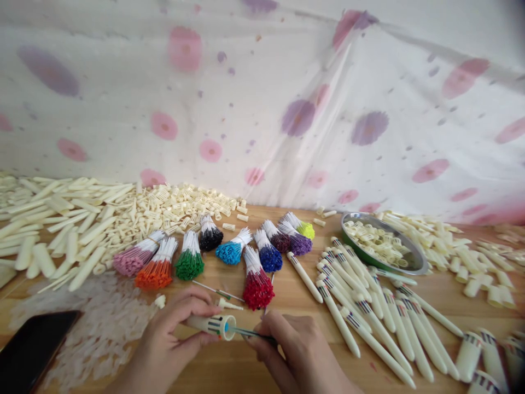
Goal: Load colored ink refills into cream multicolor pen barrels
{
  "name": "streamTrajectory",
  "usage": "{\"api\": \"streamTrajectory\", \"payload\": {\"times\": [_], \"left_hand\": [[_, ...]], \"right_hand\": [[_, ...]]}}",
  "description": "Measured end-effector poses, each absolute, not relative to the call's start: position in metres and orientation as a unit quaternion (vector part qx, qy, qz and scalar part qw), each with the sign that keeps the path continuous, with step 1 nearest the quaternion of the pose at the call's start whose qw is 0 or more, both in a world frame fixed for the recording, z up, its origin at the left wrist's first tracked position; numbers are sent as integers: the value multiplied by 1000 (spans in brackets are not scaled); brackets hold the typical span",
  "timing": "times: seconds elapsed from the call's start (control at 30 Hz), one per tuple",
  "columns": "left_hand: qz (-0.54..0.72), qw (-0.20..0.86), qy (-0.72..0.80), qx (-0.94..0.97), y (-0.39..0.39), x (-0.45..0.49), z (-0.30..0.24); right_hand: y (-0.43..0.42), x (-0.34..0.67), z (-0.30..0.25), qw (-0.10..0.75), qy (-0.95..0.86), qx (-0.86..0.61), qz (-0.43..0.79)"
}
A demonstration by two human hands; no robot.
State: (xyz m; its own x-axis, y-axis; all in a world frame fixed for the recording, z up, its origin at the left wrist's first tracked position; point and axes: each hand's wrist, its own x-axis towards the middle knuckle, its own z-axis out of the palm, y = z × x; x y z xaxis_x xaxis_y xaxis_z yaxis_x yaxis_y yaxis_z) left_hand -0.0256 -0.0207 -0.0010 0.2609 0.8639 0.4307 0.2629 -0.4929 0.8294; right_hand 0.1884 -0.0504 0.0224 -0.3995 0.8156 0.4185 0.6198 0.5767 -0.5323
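Note:
My left hand (180, 328) grips a cream multicolour pen barrel (210, 325), its open end turned to the right and coloured sliders showing along its side. Pinched in my right hand (287, 342) is a slim dark metal tool (246, 331) that looks like tweezers. Its tip reaches the barrel's open mouth, where a small bright blue piece (227, 326) shows. Just beyond my hands lie a thin ink refill (217, 290) and a small cream pen part (229, 304). The red-tipped refill bundle (258, 279) stands just past my right hand.
More refill bundles, such as the orange one (156, 265), stand behind. Loose cream parts (94, 219) heap at the left. Assembled pens (369, 312) and an oval metal bowl (418, 261) of parts lie right. A phone (33, 347) rests near clear plastic bits (102, 334).

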Motion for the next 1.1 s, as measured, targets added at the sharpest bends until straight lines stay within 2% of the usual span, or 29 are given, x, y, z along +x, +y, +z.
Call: {"api": "streamTrajectory", "payload": {"times": [0.2,0.33,0.4,0.7,1.1], "left_hand": [[473,289,409,725,-20,-26,-1],[481,270,428,717,-21,-24,-3],[493,264,436,706,-22,-22,-5],[530,254,423,690,-25,-23,-19],[520,231,430,701,-26,-24,-20]], "right_hand": [[-53,191,13,327,-783,-475,231],[-54,190,23,279,-799,-452,282],[-54,188,29,269,-806,-449,276],[-51,167,14,392,-805,-413,164],[-51,169,21,359,-823,-408,163]]}}
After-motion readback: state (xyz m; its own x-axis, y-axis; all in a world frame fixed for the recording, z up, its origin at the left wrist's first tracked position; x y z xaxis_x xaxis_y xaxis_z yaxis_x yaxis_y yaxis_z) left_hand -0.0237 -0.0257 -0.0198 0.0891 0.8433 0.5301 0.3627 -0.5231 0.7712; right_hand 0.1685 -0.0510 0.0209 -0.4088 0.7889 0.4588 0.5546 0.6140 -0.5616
